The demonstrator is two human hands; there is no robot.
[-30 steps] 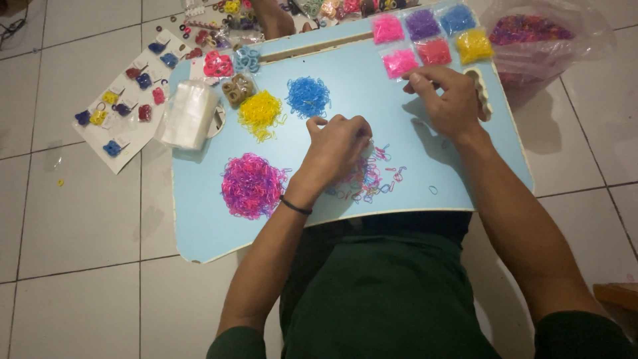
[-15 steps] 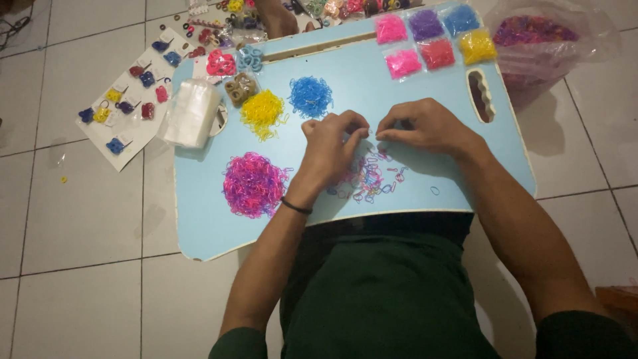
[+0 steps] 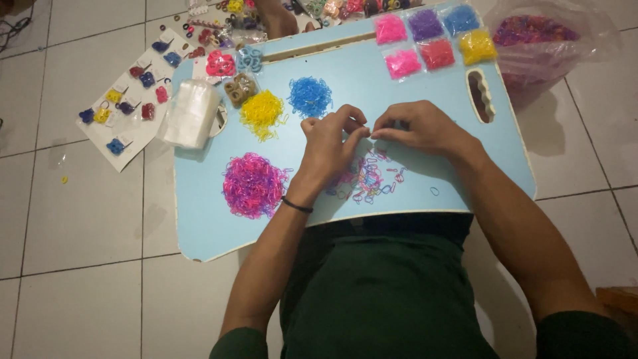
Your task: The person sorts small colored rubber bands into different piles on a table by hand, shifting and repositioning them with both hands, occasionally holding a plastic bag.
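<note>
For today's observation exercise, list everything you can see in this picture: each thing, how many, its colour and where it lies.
Light blue lap table: one, over the lap.
Piles of small rubber bands: pink-purple front left, yellow, blue, mixed under the hands.
Small filled bags: six, pink, purple, blue, red, yellow, far edge.
Clear plastic bag of bands: one, right floor.
White card with clips: one, left floor.
Left hand, right hand: fingertips meeting.
</note>
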